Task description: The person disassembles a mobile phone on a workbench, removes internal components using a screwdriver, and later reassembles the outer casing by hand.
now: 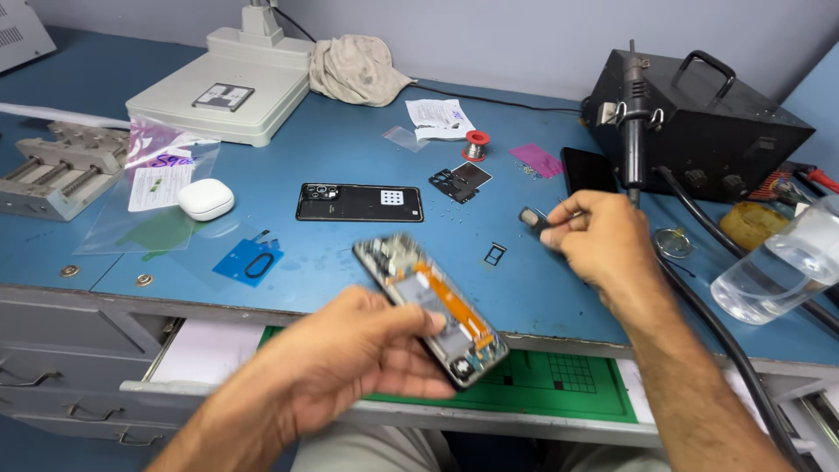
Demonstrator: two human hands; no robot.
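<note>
Left hand [350, 354] grips an opened phone [433, 310], back cover off, orange flex and battery showing, held tilted over the bench's front edge [542, 328]. Thumb lies across the phone's lower half, fingers wrap beneath. Frame is motion-blurred, so fine board detail is unreadable. Right hand [599, 240] is closed in a pinch on a small dark part [533, 218], with what looks like a thin tool shaft between the fingers; cannot tell exactly what the part is. That hand sits above and right of the phone, well apart from it. Back cover [359, 203] lies flat, beyond the phone. A small frame-shaped piece [495, 253] rests between phone and right hand. Earbud case [206, 198] and plastic bags [157, 188] lie far left of the phone; hot-air station [699, 122] far right, beyond the right hand; water bottle [782, 262] at the right edge. Green mat [559, 385] lies on the open drawer below the phone. Judgement: steadier work would come from resting the phone on the mat, thumb kept off the flex, and the pinch held light so the small part does not spring away.
</note>
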